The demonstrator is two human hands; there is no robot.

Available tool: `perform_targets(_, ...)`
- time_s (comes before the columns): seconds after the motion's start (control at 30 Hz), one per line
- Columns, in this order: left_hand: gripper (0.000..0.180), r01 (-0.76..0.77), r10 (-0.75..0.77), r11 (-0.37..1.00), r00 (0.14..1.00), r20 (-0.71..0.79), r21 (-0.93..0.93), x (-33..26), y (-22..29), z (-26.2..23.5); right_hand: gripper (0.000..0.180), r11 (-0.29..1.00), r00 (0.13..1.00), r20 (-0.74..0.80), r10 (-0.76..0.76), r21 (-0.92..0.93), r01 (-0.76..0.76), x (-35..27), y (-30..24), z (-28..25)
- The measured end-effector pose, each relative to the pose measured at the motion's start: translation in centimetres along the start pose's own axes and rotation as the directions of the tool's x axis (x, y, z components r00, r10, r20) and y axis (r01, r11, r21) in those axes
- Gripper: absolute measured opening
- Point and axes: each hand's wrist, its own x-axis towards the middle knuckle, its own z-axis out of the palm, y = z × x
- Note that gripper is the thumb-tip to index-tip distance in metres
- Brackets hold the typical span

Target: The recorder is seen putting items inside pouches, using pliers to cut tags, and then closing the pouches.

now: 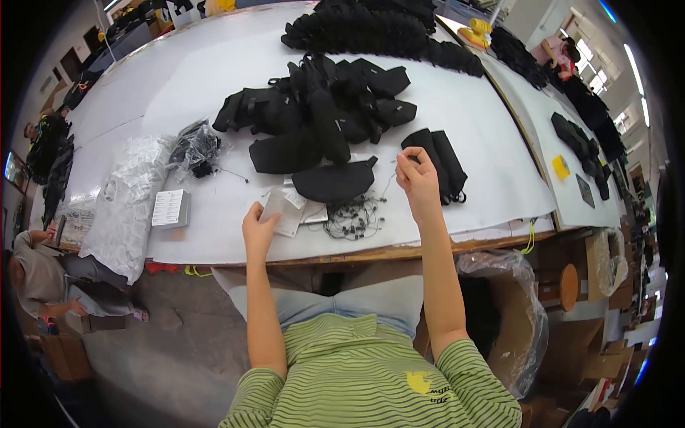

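Toward twelve o'clock in the head view, the black pouch (334, 181) lies lengthwise nine-to-three, at nine o'clock from your right hand (421, 180), slightly the nearer. Its fingertips meet, apparently on a thin cord (390, 183); your left hand (257, 225) pinches a pale sheet (287, 216).

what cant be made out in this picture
Head view:
Right hand: whether its pinched fingertips hold anything; too fine to tell.
Translucent sleeve: part of its left edge; the left hand covers it.
Black cords: their number; small and tangled.
Heaped black pouches: lower ones hidden beneath upper ones.
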Motion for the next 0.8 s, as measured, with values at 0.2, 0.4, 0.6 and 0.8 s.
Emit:
perform_targets(0.2,0.03,0.178,-0.164,0.937,0.984,0.071,-0.3,-1.2,3.7,-2.5,0.023,0.994,0.998,0.016,0.064,-0.093,-0.062,-0.3,0.5,0.7)
perform_targets(0.4,0.02,0.238,-0.127,0.721,0.969,0.213,-0.651,-2.6,7.8,0.8,0.028,0.992,0.998,0.003,0.07,-0.106,-0.069,-1.5,2.1,0.2)
perform_targets(0.6,0.042,0.374,-0.198,0.62,0.925,0.324,-0.69,-4.0,9.8,3.2,0.034,0.99,0.991,0.058,0.116,-0.087,-0.111,-3.6,4.1,0.6)
perform_targets(0.8,0.022,0.383,0.012,0.655,0.857,0.515,-0.651,-4.8,10.8,3.9,0.037,0.965,0.992,0.099,0.078,-0.258,-0.05,-5.6,4.3,1.9)
